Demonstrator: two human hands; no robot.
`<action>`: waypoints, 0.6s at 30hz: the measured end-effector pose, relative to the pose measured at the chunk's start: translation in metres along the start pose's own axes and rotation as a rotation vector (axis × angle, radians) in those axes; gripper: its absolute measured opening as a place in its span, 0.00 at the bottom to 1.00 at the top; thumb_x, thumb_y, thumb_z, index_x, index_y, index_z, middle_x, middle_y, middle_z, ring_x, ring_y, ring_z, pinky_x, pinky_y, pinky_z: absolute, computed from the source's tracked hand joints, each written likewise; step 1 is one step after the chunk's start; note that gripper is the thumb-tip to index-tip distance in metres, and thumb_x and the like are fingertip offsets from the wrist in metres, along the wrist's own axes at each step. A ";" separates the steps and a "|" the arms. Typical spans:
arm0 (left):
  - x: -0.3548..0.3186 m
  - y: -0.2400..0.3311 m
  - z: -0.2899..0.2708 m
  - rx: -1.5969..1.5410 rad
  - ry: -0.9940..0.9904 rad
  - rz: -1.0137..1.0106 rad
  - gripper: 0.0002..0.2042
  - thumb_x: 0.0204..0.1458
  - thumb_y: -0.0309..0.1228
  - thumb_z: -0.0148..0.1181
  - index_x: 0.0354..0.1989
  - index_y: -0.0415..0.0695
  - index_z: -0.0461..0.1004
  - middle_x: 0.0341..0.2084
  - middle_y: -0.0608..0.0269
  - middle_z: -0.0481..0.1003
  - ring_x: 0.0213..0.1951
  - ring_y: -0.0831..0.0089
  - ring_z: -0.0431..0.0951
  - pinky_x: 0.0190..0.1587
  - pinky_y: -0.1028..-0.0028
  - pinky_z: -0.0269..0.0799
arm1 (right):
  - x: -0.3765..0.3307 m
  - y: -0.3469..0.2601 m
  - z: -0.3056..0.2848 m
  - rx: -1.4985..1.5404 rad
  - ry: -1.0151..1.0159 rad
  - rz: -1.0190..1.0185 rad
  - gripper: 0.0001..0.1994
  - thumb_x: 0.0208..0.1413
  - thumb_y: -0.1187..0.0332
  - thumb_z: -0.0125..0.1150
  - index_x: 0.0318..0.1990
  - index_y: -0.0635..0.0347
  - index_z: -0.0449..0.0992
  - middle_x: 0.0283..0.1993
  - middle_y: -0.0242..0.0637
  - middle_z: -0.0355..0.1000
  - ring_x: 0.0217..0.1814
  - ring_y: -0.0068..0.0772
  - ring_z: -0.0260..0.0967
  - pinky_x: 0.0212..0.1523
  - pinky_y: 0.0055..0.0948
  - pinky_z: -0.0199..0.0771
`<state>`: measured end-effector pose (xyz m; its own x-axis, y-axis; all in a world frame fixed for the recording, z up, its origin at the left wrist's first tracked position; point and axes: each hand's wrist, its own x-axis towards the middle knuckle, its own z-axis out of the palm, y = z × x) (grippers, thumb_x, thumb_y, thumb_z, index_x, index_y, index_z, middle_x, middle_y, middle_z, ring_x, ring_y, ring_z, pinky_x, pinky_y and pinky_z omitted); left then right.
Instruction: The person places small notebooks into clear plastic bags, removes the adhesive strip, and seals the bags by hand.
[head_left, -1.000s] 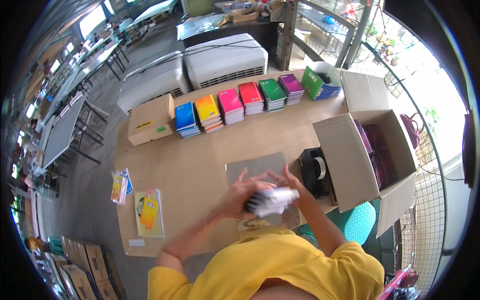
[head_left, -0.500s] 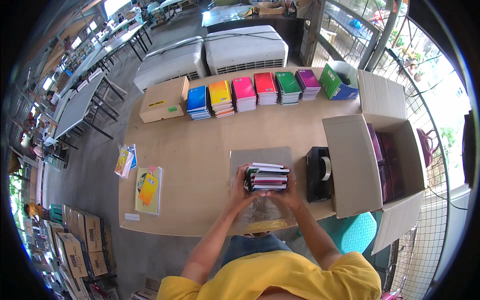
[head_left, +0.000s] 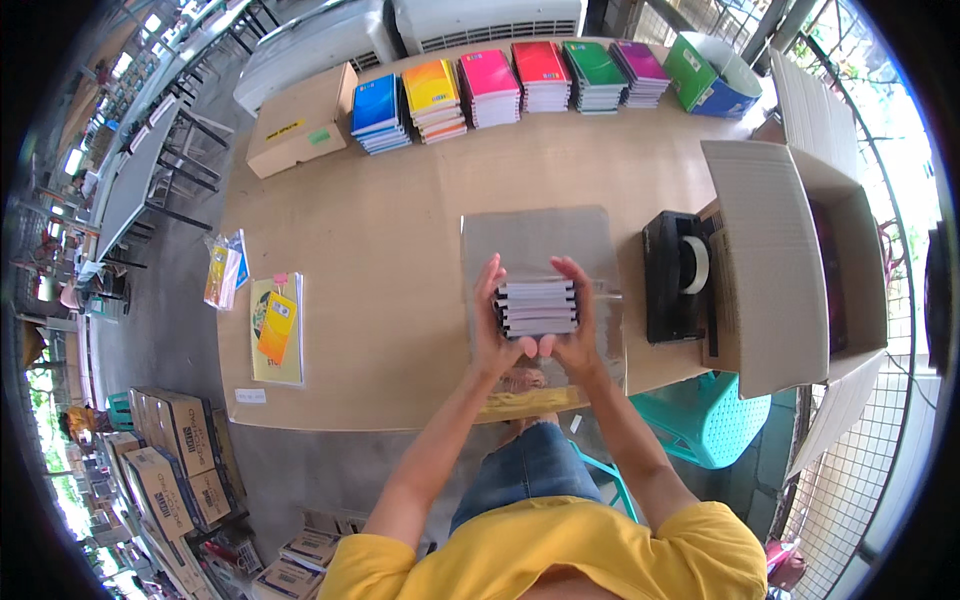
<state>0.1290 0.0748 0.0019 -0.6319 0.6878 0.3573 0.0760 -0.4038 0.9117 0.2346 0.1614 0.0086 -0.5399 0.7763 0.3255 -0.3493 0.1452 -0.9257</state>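
Observation:
A small stack of notebooks [head_left: 538,308] stands between my palms, its white page edges turned up and dark bits showing along the sides. My left hand [head_left: 492,325] presses its left side, fingers straight and pointing away from me. Against the right side lies my right hand [head_left: 577,325], fingers likewise stretched forward. Both thumbs meet at the stack's near edge. Beneath is a grey mat [head_left: 535,235] with clear plastic sheeting [head_left: 600,370] over its near part. The notebooks' covers are mostly hidden.
Along the far edge stand piles of coloured notebooks [head_left: 490,80], a closed cardboard box [head_left: 300,125] and a green-and-blue bin [head_left: 705,80]. To the right are a black tape dispenser [head_left: 672,290] and an open carton [head_left: 765,260]. A pad with a yellow booklet [head_left: 277,328] lies left.
My view has tipped closer to the table. The stack has turned from tilted, with coloured covers showing, to page edges up. My fingers have straightened along its sides.

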 end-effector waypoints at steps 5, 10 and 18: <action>-0.016 -0.016 -0.006 0.018 -0.031 -0.085 0.58 0.30 0.66 0.71 0.66 0.38 0.56 0.55 0.52 0.70 0.59 0.62 0.69 0.61 0.63 0.66 | -0.017 0.010 -0.002 -0.110 0.046 0.072 0.58 0.24 0.36 0.80 0.64 0.61 0.61 0.54 0.39 0.67 0.57 0.35 0.66 0.59 0.34 0.67; -0.015 -0.030 -0.008 0.088 -0.033 0.006 0.56 0.29 0.69 0.68 0.62 0.39 0.61 0.54 0.51 0.72 0.59 0.61 0.71 0.59 0.62 0.68 | -0.024 0.028 0.000 -0.066 0.133 0.035 0.56 0.23 0.36 0.81 0.61 0.61 0.63 0.51 0.39 0.68 0.55 0.34 0.67 0.57 0.34 0.68; 0.002 -0.016 -0.006 0.071 -0.029 0.020 0.52 0.28 0.66 0.73 0.57 0.38 0.65 0.50 0.53 0.75 0.53 0.63 0.76 0.55 0.64 0.71 | -0.019 0.035 0.000 -0.105 0.110 0.007 0.52 0.27 0.39 0.82 0.59 0.61 0.65 0.50 0.40 0.69 0.53 0.34 0.70 0.55 0.35 0.70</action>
<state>0.1222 0.0790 -0.0130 -0.6068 0.6979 0.3804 0.1434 -0.3746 0.9160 0.2329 0.1523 -0.0299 -0.4531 0.8390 0.3014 -0.2610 0.1984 -0.9447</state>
